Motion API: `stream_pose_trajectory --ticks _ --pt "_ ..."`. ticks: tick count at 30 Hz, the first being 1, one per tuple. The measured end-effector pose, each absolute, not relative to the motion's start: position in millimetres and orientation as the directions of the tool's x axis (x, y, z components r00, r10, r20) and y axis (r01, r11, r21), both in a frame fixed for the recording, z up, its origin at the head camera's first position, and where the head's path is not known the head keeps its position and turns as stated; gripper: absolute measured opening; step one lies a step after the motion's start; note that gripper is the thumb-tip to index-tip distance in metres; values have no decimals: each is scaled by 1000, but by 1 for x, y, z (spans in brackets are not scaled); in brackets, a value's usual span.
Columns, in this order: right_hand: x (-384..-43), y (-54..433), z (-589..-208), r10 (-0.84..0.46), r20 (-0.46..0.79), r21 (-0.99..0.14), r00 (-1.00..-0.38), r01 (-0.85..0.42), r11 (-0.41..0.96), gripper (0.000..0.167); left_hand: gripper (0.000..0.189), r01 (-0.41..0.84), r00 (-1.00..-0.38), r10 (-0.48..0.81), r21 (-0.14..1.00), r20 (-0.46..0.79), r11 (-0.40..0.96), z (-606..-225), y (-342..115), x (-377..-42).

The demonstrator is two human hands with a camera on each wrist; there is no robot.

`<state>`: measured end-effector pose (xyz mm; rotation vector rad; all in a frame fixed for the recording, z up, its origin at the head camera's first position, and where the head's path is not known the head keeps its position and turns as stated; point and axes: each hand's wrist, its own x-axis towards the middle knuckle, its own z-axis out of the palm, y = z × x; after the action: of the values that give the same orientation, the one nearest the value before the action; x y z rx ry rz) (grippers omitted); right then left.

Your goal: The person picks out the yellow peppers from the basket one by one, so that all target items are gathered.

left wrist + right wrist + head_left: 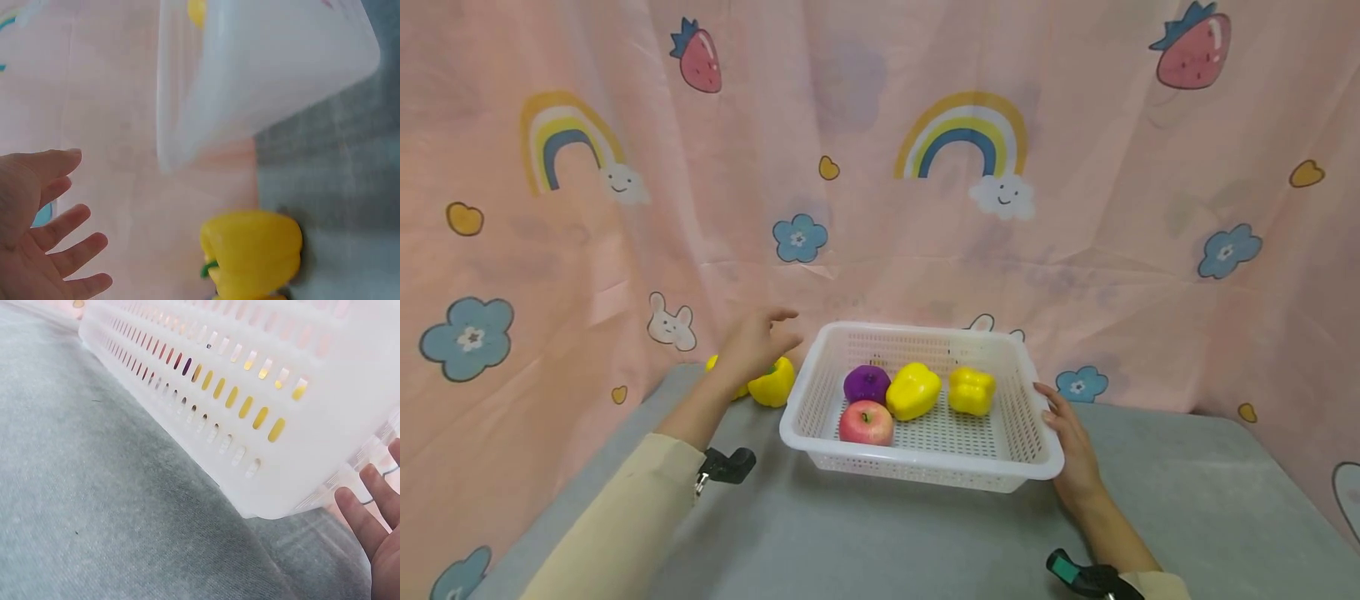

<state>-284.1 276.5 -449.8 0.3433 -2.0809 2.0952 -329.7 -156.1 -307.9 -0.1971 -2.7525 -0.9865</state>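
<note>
A white perforated plastic basket stands on the grey table. In it lie a red-pink apple, a purple round item and two yellow bell peppers, one in the middle and one at right. My left hand hovers left of the basket with fingers spread, holding nothing. Below that hand sits another yellow bell pepper with a green stem, beside a further yellow item, mostly hidden. At the basket's right side, my right hand touches the wall with fairly straight fingers.
Behind the table hangs a pink printed curtain that reaches down to its back edge. Dark straps with small devices sit at the left wrist and the right wrist.
</note>
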Motion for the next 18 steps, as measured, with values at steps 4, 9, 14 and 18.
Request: stream_pose_trajectory --ticks 4,9,14,18 --pt "-284 278 -449 -44 284 -959 -958 -283 -16 45 49 235 -965 106 608 241 758 -305 -137 -328" --pt "-284 279 -448 -46 289 -957 -956 -288 -18 43 48 288 -954 168 591 250 753 -305 -113 -327" --pt "-282 278 -449 -36 289 -957 -957 -288 -19 41 48 315 -947 203 586 250 747 -304 -92 -328" --pt "-283 277 -449 -39 296 -955 -955 -295 -27 41 49 316 -947 208 591 245 742 -305 -78 -329"
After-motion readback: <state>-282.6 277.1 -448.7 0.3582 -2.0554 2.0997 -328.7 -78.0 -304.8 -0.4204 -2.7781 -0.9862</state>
